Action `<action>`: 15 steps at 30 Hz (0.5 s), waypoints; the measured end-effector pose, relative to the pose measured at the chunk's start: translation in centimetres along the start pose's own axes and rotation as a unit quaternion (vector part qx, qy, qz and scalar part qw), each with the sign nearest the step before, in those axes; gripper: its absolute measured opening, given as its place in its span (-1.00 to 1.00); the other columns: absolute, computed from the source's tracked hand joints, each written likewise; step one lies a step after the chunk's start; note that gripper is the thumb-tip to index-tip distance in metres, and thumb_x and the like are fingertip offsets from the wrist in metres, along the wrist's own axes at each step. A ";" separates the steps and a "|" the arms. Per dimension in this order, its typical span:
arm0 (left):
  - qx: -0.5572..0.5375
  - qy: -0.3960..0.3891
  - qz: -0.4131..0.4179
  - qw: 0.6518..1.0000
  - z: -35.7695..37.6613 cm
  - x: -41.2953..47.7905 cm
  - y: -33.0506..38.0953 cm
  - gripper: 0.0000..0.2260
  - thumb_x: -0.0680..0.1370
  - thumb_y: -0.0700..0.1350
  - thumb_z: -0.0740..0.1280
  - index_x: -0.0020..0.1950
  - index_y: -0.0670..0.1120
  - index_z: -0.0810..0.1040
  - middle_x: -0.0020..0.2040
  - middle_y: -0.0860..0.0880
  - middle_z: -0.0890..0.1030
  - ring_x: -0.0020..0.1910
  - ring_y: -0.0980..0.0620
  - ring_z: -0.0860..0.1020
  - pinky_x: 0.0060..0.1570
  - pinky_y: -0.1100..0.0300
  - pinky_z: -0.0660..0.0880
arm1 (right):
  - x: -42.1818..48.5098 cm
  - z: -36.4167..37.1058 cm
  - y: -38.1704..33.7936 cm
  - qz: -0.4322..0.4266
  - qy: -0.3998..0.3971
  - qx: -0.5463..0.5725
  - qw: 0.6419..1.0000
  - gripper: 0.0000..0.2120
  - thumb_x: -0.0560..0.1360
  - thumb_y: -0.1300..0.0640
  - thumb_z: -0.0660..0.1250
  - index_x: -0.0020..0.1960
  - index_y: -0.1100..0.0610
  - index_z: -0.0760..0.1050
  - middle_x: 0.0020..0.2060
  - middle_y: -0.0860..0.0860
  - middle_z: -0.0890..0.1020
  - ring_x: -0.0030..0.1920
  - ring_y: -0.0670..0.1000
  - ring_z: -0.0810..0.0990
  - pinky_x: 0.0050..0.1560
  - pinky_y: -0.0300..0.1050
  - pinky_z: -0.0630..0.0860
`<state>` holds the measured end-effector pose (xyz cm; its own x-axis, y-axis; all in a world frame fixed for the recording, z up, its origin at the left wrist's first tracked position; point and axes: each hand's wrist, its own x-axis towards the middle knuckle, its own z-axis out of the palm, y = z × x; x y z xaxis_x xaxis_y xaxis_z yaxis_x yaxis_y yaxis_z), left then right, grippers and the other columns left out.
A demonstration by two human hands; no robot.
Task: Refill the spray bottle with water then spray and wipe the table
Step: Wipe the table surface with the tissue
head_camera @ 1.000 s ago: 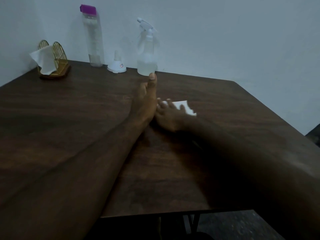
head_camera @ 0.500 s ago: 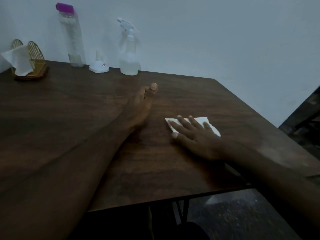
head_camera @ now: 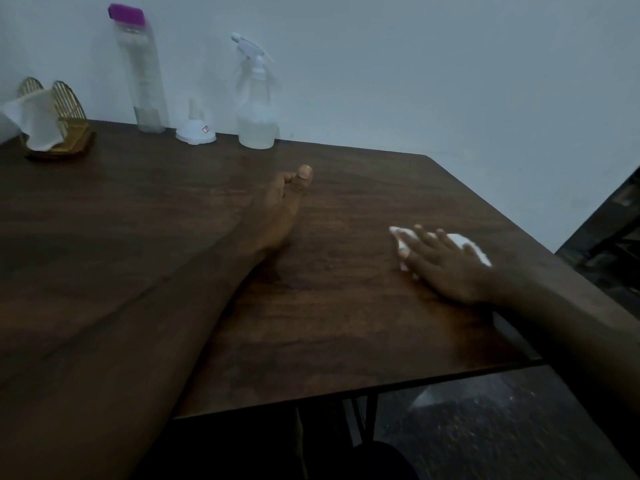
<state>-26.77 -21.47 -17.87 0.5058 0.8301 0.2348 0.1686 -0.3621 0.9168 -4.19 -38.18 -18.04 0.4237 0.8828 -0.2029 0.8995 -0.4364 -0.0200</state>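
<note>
A clear spray bottle (head_camera: 257,109) with a white trigger head stands upright at the back of the dark wooden table (head_camera: 329,323), partly filled with water. My right hand (head_camera: 446,265) lies flat on a white tissue (head_camera: 465,243), pressing it on the table near the right edge. My left hand (head_camera: 277,209) rests on its side in the middle of the table, fingers together, holding nothing. A tall clear water bottle (head_camera: 143,71) with a purple cap stands at the back left, almost empty.
A small white funnel (head_camera: 195,128) sits upside down between the two bottles. A gold napkin holder (head_camera: 57,123) with white tissue stands at the far left. The table's right and front edges are close to my right hand; dark floor lies below.
My right hand has slid the tissue to the right across the table, away from my left hand. The left hand stays in about the same place.
</note>
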 end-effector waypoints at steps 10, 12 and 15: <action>-0.009 0.004 -0.014 1.000 0.1 0.3 -0.3 -0.13 0.10 0.70 -0.08 0.13 0.15 0.39 0.10 0.05 0.55 0.12 0.04 0.53 0.25 -0.11 0.44 | 2.2 -0.3 -1.0 0.124 0.062 0.063 0.988 -0.05 0.33 -0.55 -0.30 0.59 -0.08 -0.18 0.60 0.06 -0.14 0.58 0.16 -0.18 0.51 0.29 -0.16; -0.009 0.003 -0.010 1.000 0.3 0.5 -0.3 -0.13 0.10 0.70 -0.07 0.13 0.15 0.39 0.12 0.03 0.54 0.14 0.02 0.53 0.25 -0.12 0.43 | 2.2 -0.3 -1.3 0.156 0.047 0.073 0.984 -0.01 0.32 -0.55 -0.32 0.60 -0.01 -0.13 0.59 0.13 -0.09 0.58 0.18 -0.13 0.51 0.28 -0.13; -0.006 0.000 -0.008 1.000 0.3 0.6 -0.5 -0.17 0.12 0.69 -0.07 0.12 0.17 0.39 0.10 0.05 0.55 0.12 0.04 0.53 0.25 -0.11 0.44 | 3.6 -0.8 -1.8 0.174 0.017 0.050 0.983 -0.05 0.38 -0.54 -0.30 0.61 0.00 -0.15 0.59 0.15 -0.10 0.58 0.20 -0.13 0.51 0.29 -0.14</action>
<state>-26.28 -20.90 -18.23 0.5030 0.8360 0.2194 0.1668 -0.3430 0.9244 -4.24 -34.09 -17.98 0.7091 0.6814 -0.1816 0.6849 -0.7267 -0.0523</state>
